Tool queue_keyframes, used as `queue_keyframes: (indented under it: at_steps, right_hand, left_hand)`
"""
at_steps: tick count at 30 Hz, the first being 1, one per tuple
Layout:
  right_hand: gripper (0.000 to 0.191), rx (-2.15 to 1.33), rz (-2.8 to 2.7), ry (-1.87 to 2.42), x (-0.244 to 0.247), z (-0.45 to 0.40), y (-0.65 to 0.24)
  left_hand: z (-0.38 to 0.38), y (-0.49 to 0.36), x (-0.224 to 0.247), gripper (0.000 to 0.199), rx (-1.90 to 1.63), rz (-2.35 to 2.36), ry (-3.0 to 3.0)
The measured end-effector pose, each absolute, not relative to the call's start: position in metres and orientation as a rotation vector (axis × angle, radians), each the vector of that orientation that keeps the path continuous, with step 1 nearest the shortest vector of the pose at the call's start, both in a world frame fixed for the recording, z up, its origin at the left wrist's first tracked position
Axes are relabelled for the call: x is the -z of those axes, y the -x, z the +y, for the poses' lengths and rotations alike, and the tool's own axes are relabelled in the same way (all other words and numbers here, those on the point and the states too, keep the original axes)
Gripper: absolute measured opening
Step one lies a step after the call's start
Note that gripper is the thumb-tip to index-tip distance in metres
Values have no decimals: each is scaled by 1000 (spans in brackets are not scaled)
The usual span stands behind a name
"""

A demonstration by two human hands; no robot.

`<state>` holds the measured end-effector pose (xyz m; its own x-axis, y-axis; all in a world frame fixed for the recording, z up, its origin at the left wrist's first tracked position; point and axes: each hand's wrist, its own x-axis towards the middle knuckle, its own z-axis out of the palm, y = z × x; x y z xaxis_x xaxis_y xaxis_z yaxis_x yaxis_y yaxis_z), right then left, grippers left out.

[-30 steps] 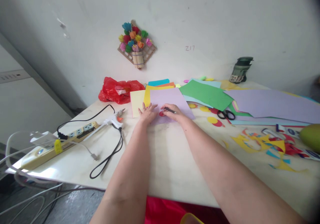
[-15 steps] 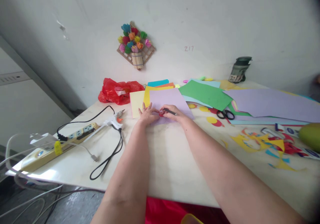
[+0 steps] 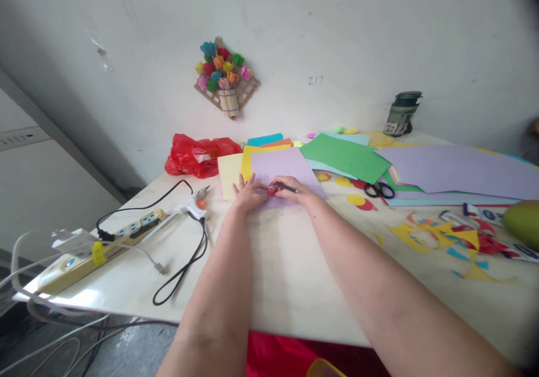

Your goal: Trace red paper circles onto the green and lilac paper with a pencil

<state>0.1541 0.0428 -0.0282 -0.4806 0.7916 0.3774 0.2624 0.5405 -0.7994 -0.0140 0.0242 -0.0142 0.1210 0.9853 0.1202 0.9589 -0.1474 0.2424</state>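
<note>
A sheet of lilac paper (image 3: 282,166) lies on the table under both of my hands. A small round red thing (image 3: 272,190) rests on its near part; its exact kind is too small to make out. My left hand (image 3: 249,193) lies on the paper with fingers spread, its fingertips touching the red thing's left side. In my right hand (image 3: 295,191) is a dark pen (image 3: 287,187), gripped between the fingers, its tip hidden at the red thing. Yellow and cream sheets (image 3: 229,175) stick out from beneath the lilac one on the left.
Left are a glue gun (image 3: 191,206), a power strip (image 3: 101,251) with cables, and a red plastic bag (image 3: 197,155). Scissors (image 3: 379,190), coloured sheets (image 3: 349,155), paper circles (image 3: 357,200), scraps (image 3: 438,237) and glue tubes (image 3: 484,214) lie right. A bottle (image 3: 403,113) stands behind.
The view has shifted slightly. Both hands stay in nearly the same place on the lilac paper, the pen still held at the red thing.
</note>
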Motion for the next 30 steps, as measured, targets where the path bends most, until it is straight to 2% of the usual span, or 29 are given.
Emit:
queue_keyframes:
  at_steps: [30]
  right_hand:
    - [27,-699,-2044,831,33,46,-156]
  left_hand:
    - [32,15,26,38,-515,1966,-2306]
